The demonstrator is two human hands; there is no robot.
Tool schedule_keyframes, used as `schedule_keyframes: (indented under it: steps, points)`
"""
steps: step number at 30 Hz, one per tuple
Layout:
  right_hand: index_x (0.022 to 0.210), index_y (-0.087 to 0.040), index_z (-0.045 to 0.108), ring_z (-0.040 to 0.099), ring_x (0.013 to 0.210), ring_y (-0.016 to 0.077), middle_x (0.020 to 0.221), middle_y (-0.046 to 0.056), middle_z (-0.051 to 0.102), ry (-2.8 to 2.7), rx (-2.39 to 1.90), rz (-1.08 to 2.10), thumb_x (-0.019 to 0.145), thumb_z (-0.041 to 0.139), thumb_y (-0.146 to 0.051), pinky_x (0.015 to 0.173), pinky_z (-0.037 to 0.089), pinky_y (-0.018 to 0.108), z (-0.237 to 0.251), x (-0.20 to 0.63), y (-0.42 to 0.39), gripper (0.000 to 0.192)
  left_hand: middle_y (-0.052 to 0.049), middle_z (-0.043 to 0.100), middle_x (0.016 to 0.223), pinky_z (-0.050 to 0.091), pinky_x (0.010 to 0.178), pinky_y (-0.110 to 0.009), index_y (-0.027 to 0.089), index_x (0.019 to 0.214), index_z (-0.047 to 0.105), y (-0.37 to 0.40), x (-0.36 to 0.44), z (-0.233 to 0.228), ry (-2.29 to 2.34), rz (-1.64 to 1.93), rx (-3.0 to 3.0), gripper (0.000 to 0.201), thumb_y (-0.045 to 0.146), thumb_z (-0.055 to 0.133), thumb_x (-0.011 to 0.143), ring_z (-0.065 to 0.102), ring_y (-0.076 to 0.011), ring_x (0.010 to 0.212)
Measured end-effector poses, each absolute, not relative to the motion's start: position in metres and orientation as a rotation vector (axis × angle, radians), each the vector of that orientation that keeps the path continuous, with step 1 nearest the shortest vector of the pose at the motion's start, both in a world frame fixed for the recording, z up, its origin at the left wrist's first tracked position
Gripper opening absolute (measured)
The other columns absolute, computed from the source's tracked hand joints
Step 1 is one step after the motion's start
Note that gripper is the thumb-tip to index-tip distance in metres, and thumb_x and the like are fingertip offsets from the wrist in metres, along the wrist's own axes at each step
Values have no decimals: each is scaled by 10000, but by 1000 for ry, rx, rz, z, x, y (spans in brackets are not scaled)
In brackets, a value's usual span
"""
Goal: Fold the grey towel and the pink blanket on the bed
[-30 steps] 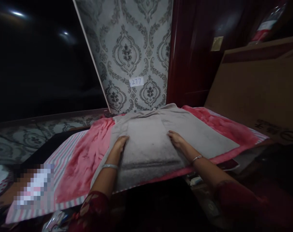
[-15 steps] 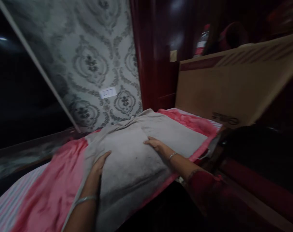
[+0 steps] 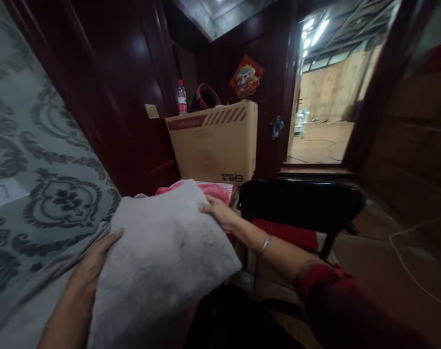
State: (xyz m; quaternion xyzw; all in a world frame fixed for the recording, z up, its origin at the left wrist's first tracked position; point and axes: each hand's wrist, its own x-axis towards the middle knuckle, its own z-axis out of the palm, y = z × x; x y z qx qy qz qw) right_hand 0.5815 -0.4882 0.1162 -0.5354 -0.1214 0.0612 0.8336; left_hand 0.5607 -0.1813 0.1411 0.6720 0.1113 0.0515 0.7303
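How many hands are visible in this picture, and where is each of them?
2. The left hand holds the left edge of the grey cloth; the right hand holds its right edge. Both are partly hidden; no other hand shows.

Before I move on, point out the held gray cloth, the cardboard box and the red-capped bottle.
Held gray cloth (image 3: 162, 247), head view: its upper face.
Cardboard box (image 3: 213, 145), head view: its printed front.
Red-capped bottle (image 3: 182, 98), head view: its body.

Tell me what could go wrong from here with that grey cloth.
The grey cloth is held at opposite sides by the left hand and right hand, so its middle might sag. Its lower corner appears close to the black chair and could catch. Bumping the cardboard box might topple the bottle at its top edge.
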Motion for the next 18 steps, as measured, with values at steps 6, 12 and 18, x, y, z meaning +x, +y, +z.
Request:
schedule_keyframes:
  steps: [6,12,18]
  points:
    - [1021,-188,680,631,660,179,824,7,736,-66,-1209,-318,486,805,-221,617,513,285,163,540,-663,550,-20,704,618,578,536,-260,122,828,702,-360,604,205,9,-179,1423,115,142,751,725,686,-172,537]
    - [1129,-211,661,667,682,201,925,34,758,137,-1388,-565,556,811,-267,613,540,313,172,511,-797,595,-63,732,667,595,649,-315,107,880,740,-524,660,200,-340,-182,1544,313,278,857,644,717,-217,652]
    - [1322,-165,613,659,1117,348,1253,140,697,387,-1925,-885,649,780,-374,941,537,479,132,503,-873,725,-98,769,850,557,846,-358,121,872,755,-624,694,161,-362,-15,1712,224,240,787,685,728,-254,893]
